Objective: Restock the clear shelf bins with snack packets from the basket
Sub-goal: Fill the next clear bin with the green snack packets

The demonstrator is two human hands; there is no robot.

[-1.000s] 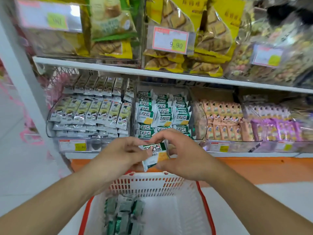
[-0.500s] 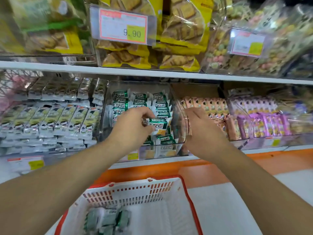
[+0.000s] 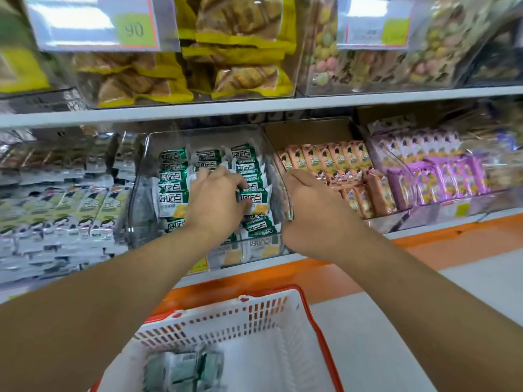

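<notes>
Left hand [image 3: 213,200] grip on a green packet [image 3: 256,200] in the clear bin [image 3: 284,190]; right hand [image 3: 311,206] grip unclear, fingers hidden.

On the upper shelf [image 3: 254,107] stand yellow bags of biscuits [image 3: 237,66] behind a clear front, and beside them, on the right, a clear box of pastel round sweets [image 3: 368,60]. Two price labels [image 3: 96,21] hang in front of these; one shows the number 90. Below, an orange strip [image 3: 452,244] runs along the base of the shelving, and the pale floor [image 3: 382,335] lies under it.
</notes>
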